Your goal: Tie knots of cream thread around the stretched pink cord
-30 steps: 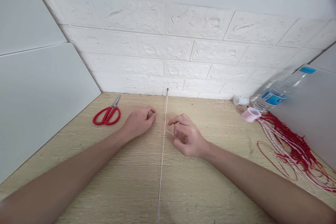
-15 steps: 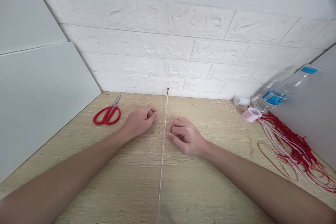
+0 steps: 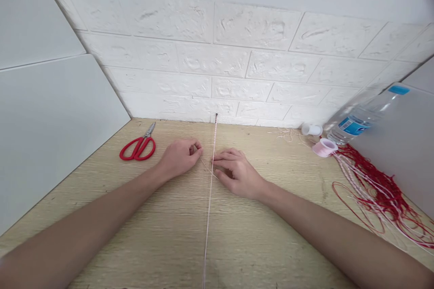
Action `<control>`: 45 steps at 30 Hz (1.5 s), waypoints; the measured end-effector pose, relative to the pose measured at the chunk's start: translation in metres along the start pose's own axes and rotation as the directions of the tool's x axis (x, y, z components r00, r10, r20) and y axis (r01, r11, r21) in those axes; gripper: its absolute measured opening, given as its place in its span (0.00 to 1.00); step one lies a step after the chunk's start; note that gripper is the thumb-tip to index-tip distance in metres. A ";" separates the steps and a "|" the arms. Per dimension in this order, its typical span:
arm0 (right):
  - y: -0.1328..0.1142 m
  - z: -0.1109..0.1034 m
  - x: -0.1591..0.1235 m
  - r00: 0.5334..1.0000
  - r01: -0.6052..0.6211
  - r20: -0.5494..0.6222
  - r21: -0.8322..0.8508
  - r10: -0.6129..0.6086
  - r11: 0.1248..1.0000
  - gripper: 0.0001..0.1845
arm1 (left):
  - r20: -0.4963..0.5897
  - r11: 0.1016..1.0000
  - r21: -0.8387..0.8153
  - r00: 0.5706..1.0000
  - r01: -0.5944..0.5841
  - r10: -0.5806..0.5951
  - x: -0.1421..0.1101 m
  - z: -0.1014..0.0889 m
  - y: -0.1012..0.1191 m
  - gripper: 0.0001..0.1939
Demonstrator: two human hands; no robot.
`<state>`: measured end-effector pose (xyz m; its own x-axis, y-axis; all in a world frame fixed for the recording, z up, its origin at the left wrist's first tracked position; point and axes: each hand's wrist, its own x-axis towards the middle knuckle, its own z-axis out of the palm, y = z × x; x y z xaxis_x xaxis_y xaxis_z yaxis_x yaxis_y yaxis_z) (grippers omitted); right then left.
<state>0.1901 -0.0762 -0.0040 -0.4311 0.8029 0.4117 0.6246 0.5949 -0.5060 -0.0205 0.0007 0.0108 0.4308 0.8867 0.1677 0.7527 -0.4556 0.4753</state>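
Observation:
A thin white cord (image 3: 208, 216) runs taut from a dark anchor at the foot of the wall down toward me. Its far stretch, a pink-and-white braid (image 3: 215, 133), is knotted or twisted. Left of the cord, my left hand (image 3: 181, 157) is pinched shut on a fine pale thread (image 3: 205, 165), which slants across the cord to the right. My right hand (image 3: 239, 172) is on the other side, thumb and fingers apart, fingertips touching or very near the cord. Whether the thread's end touches my right thumb is hard to see.
Red-handled scissors (image 3: 138, 148) lie left of my left hand. At the right stand a water bottle (image 3: 356, 124), a white spool (image 3: 312, 130) and a pink thread spool (image 3: 324, 147), beside a heap of red and pink cords (image 3: 383, 194). A white brick-patterned wall (image 3: 230, 65) closes the back.
My right hand has opened its fingers and reached left to the cord. The thread now stretches straighter from my left hand across the cord. My left hand has barely moved.

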 end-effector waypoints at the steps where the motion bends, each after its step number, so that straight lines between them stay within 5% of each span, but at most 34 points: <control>1: 0.000 -0.001 0.000 1.000 0.000 -0.004 0.006 0.000 1.000 0.12 | -0.001 1.000 -0.003 1.000 -0.002 0.002 0.000 0.000 0.000 0.12; 13: -0.002 -0.002 -0.002 0.990 -0.107 -0.094 0.040 0.110 0.994 0.14 | 0.003 1.000 -0.001 1.000 -0.004 0.004 0.001 0.001 -0.002 0.10; 17: 0.000 -0.002 0.000 0.947 -0.228 -0.204 0.117 0.248 0.966 0.05 | 0.007 1.000 -0.005 1.000 -0.008 0.008 0.001 0.001 -0.001 0.11; 20: -0.002 -0.005 0.001 0.912 -0.277 -0.255 0.193 0.321 0.941 0.09 | 0.014 1.000 -0.007 1.000 -0.002 0.002 0.001 0.001 -0.001 0.12; 26: 0.000 -0.008 -0.004 0.900 -0.212 -0.302 0.325 0.314 0.922 0.24 | 0.017 1.000 0.003 1.000 0.005 -0.005 0.002 0.002 -0.002 0.12; 30: 0.003 -0.008 -0.006 0.882 -0.166 -0.359 0.369 0.305 0.914 0.20 | 0.016 1.000 0.006 1.000 0.002 -0.002 0.002 0.002 -0.002 0.11; 33: 0.001 -0.009 -0.008 0.891 -0.103 -0.389 0.331 0.235 0.938 0.14 | 0.013 1.000 0.006 1.000 -0.004 0.004 0.001 0.002 -0.002 0.11; 37: -0.008 -0.005 -0.016 0.935 0.151 -0.350 0.253 -0.055 0.956 0.07 | 0.009 1.000 0.001 1.000 -0.018 0.018 0.001 0.002 -0.003 0.11; 40: -0.015 0.000 -0.023 0.913 0.322 -0.321 0.184 -0.253 0.929 0.06 | 0.007 1.000 -0.006 1.000 -0.026 0.026 0.002 0.002 -0.004 0.10; 45: -0.021 -0.001 -0.024 0.897 0.429 -0.159 0.092 -0.413 0.898 0.06 | 0.002 1.000 -0.009 1.000 -0.029 0.029 0.002 0.004 -0.005 0.09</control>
<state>0.1880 -0.1083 -0.0021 -0.5410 0.4685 0.6984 0.3164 0.8828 -0.3472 -0.0215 0.0048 0.0050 0.4532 0.8731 0.1796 0.7357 -0.4802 0.4777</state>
